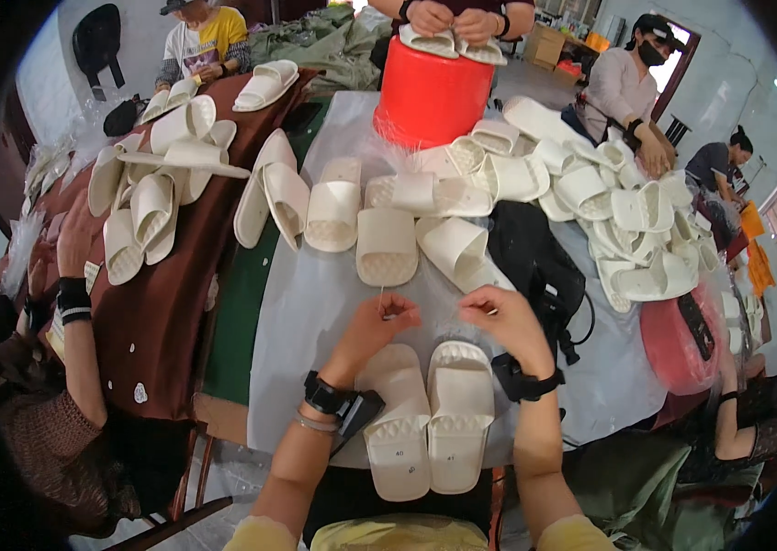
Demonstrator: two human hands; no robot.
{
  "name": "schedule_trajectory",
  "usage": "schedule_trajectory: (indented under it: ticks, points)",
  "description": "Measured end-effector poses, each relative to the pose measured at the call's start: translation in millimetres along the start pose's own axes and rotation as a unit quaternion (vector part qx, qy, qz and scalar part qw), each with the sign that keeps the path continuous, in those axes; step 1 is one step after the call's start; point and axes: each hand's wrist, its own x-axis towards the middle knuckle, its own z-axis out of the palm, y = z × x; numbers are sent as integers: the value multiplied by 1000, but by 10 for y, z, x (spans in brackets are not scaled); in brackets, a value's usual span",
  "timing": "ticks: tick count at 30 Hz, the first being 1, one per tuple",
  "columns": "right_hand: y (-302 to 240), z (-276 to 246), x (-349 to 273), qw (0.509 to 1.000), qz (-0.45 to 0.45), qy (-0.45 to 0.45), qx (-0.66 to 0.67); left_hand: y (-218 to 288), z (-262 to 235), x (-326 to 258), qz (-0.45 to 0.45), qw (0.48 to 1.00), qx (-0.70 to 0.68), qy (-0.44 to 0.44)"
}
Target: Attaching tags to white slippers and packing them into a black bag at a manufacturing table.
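Note:
Just above a pair of cream slide slippers, my left hand [377,329] is pinched closed. A thin pale strand seems to stand up by its fingers; what it grips is too small to make out. My right hand [510,323] is also pinched, a short gap to the right, its contents not discernible. Below them lie the left slipper [398,418] and the right slipper [459,413], side by side with heels toward me at the table's near edge. Another slipper [387,246] lies flat just beyond my left hand.
Many loose slippers [638,209] are heaped at the right on the plastic-covered table [306,349]. A black bag [531,262] sits beyond my right hand. A red bucket [434,96] stands at the far side, with a person's hands above it. Co-workers sit left and right.

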Motion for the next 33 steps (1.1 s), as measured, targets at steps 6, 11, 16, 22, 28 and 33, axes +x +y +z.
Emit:
schedule_trajectory:
  ticks: [6,11,16,22,28,33]
  points:
    - [-144,-282,-219,988,63,-91,-109,2,20,25,3,999,-38,2]
    - [-265,-468,-444,944,39,-224,-240,-3,11,5,20,1000,-23,-3]
    - [-173,-583,-549,953,55,-166,-248,30,11,-17,10,999,-35,-5]
    - [351,-289,-491,926,84,-160,-331,75,-3,-23,18,1000,6,-23]
    - [179,-188,-455,968,108,40,-221,33,40,-46,50,996,-65,37]
    - [91,-15,-319,939,171,51,295,71,23,-62,21,993,-113,14]
